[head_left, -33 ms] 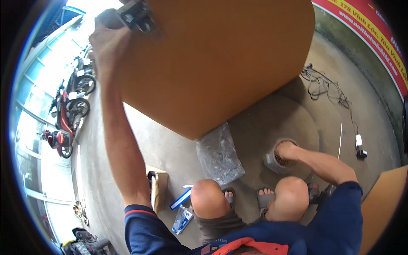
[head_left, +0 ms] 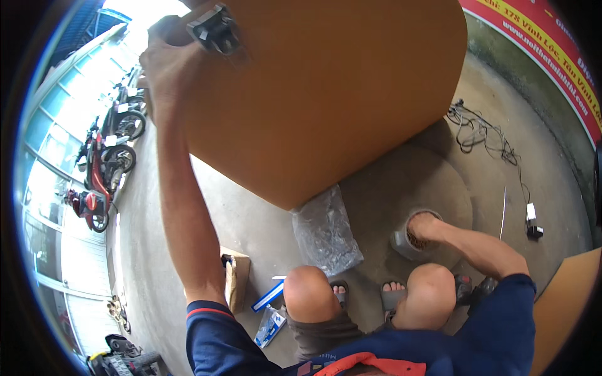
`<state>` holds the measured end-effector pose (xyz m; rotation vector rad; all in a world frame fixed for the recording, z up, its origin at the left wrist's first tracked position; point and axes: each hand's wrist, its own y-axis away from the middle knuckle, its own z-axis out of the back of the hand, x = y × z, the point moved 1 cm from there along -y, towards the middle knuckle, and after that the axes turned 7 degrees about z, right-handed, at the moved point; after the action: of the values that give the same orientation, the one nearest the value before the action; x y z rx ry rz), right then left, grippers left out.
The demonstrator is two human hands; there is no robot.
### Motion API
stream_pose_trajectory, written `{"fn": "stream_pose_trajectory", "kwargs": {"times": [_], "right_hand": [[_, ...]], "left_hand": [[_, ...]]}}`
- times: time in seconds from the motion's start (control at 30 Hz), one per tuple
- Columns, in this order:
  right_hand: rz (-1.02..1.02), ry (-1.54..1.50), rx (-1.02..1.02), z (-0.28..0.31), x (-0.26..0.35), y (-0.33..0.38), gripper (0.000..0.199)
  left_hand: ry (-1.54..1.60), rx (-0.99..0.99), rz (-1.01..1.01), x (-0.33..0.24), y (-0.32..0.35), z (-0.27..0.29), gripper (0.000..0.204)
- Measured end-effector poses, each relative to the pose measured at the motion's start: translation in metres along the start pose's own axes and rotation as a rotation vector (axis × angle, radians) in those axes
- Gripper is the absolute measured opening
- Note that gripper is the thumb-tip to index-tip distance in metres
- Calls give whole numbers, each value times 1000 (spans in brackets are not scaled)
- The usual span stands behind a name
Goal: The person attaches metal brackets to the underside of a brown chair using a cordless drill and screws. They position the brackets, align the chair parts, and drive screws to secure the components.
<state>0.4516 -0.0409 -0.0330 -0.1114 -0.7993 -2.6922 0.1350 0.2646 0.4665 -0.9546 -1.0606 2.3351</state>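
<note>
My left hand point(head_left: 168, 72) is raised at the upper left, closed around a dark object with shiny metal-looking parts point(head_left: 216, 31), whose kind I cannot make out. The object is against or just in front of a large brown panel point(head_left: 326, 94), which looks like the side of a box-shaped piece. My right hand point(head_left: 424, 226) is down inside a pale plastic tub point(head_left: 404, 243) on the floor. Small brownish pieces show around it in the tub, and its fingers are hidden.
Clear plastic sheeting point(head_left: 327, 235) lies below the panel's corner. A small open carton point(head_left: 236, 279) and a blue-and-white packet point(head_left: 270, 326) are left of my knees. Tangled black cable point(head_left: 480, 128) runs at right, near another brown board point(head_left: 567, 307). Parked motorbikes point(head_left: 103, 163) stand far left.
The view has shifted slightly, and my left hand with the dark object shows a little lower and further right. My right hand stays in the tub.
</note>
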Motion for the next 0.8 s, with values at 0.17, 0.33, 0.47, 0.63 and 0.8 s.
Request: {"fn": "stream_pose_trajectory", "kwargs": {"times": [0.17, 0.33, 0.47, 0.63, 0.8], "right_hand": [[93, -316, 37, 99, 25, 48, 24], [-94, -1121, -429, 150, -14, 122, 24], [-325, -1269, -1000, 121, -97, 192, 14], [-596, -915, -1263, 86, -217, 232, 36], [-951, -1234, -1251, 32, -240, 272, 21]], "left_hand": [[-148, -106, -41, -4, -4, 5, 66], [-301, -147, 121, -32, 9, 11, 78], [-149, -25, 6, -8, -12, -17, 74], [-232, 85, 36, 55, -15, 10, 72], [-214, 127, 48, 40, -22, -17, 70]]}}
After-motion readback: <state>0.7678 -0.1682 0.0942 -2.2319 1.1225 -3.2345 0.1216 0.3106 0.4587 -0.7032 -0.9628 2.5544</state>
